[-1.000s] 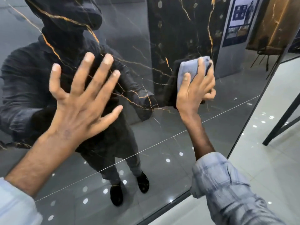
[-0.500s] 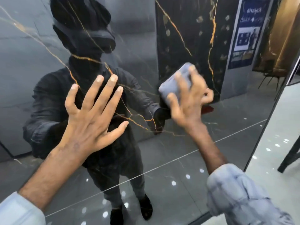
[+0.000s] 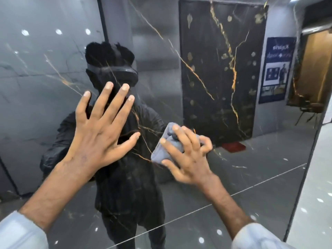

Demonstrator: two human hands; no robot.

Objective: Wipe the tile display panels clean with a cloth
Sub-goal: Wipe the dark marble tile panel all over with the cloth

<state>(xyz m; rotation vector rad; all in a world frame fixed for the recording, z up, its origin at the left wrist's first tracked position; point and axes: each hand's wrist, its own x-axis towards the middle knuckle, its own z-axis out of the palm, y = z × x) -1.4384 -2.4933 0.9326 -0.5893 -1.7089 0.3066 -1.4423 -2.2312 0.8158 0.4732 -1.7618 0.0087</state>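
Glossy black marble tile panel [image 3: 224, 186]: my left hand [image 3: 100, 139] braces flat, fingers spread, while right hand [image 3: 188, 157] presses the bunched grey cloth [image 3: 161, 151] to wipe.

Tile panel [image 3: 251, 177] face bare right of right hand [image 3: 188, 159], out to dark edge strip [image 3: 305, 159]. Open floor [image 3: 319, 194] beyond strip. Upper panel above both hands free too.

Left hand [image 3: 100, 133] splayed flat on panel, blocks left-centre. Cloth [image 3: 161, 151] under right hand sits just beside left thumb [image 3: 129, 141]: narrow gap only.

Lower panel bare between left forearm [image 3: 53, 191] and right forearm [image 3: 221, 198]. Far-left panel free.
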